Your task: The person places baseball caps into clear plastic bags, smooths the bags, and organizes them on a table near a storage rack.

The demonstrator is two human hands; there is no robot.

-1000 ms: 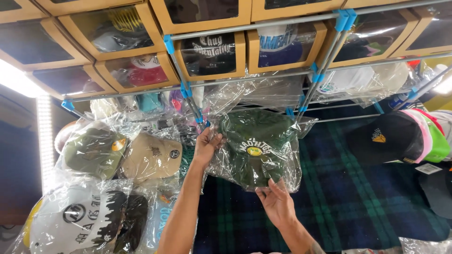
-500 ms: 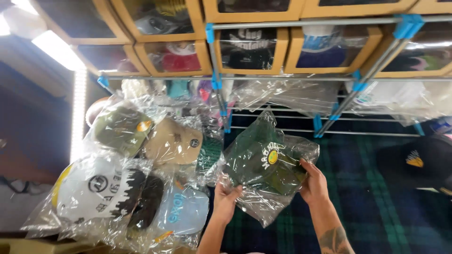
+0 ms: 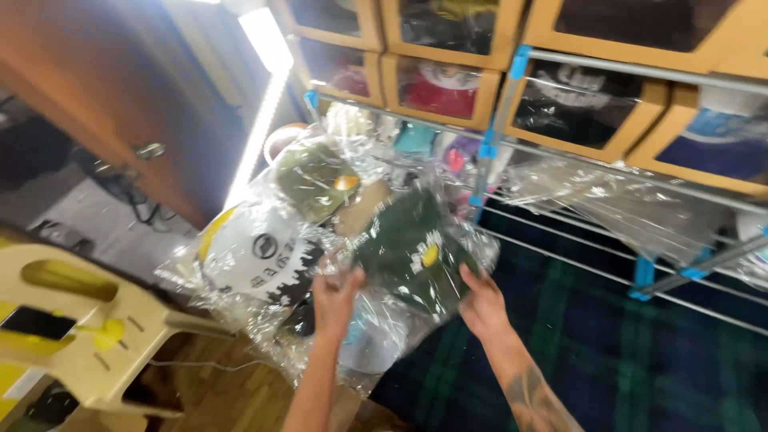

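Observation:
I hold a dark green cap (image 3: 412, 248) with a yellow and white round patch, sealed in a clear plastic bag. My left hand (image 3: 336, 298) grips the bag's lower left side. My right hand (image 3: 482, 302) grips its lower right edge. The bagged cap hovers over a pile of other bagged caps: a white and black one (image 3: 260, 260), an olive one (image 3: 316, 178) and a tan one (image 3: 362, 210).
Cardboard boxes with clear windows (image 3: 448, 84) holding caps sit on a grey rack with blue joints (image 3: 488, 148). Loose plastic bags (image 3: 616, 208) hang under the rack. A dark plaid blanket (image 3: 624, 352) covers the surface. A cream plastic chair (image 3: 88, 328) stands at left, beside a wooden door (image 3: 104, 88).
The view has swung left and down. Both hands have carried the bagged green cap leftward over the pile of bagged caps, with my left hand moved from the bag's top to its lower side.

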